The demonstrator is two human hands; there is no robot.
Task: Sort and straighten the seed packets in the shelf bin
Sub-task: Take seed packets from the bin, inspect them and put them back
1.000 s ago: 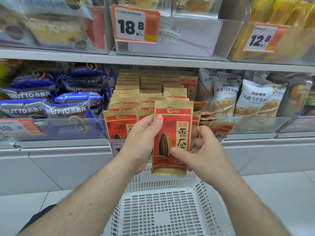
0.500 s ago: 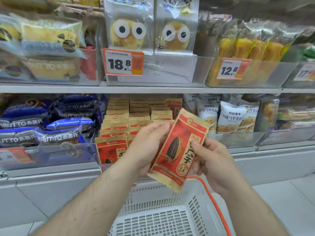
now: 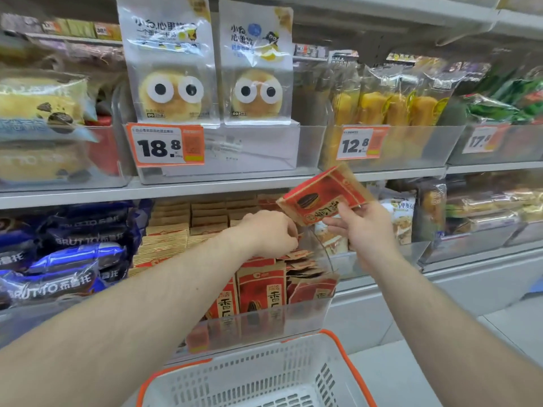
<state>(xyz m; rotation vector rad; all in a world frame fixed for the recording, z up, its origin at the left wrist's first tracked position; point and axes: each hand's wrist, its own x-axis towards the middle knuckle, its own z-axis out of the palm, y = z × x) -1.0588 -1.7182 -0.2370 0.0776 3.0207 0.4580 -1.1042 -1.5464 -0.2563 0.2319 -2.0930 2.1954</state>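
Rows of red and tan seed packets (image 3: 261, 289) stand in a clear shelf bin (image 3: 282, 320) on the lower shelf. Those at the bin's right side lean and lie askew. My right hand (image 3: 363, 227) pinches one red seed packet (image 3: 320, 198) by its lower edge and holds it tilted sideways above the bin's right end. My left hand (image 3: 270, 233) reaches into the bin with fingers curled down among the packet tops near the middle; whether it grips one is hidden.
A white basket with an orange rim (image 3: 258, 374) sits right below the bin. Blue snack bags (image 3: 61, 259) fill the bin to the left, white bags (image 3: 399, 212) the one to the right. An upper shelf with price tags (image 3: 166, 146) hangs over the bin.
My left hand let go of the held packet and reached into the bin. My right hand lifted the packet up and to the right, turning it sideways. The view rose and moved closer.
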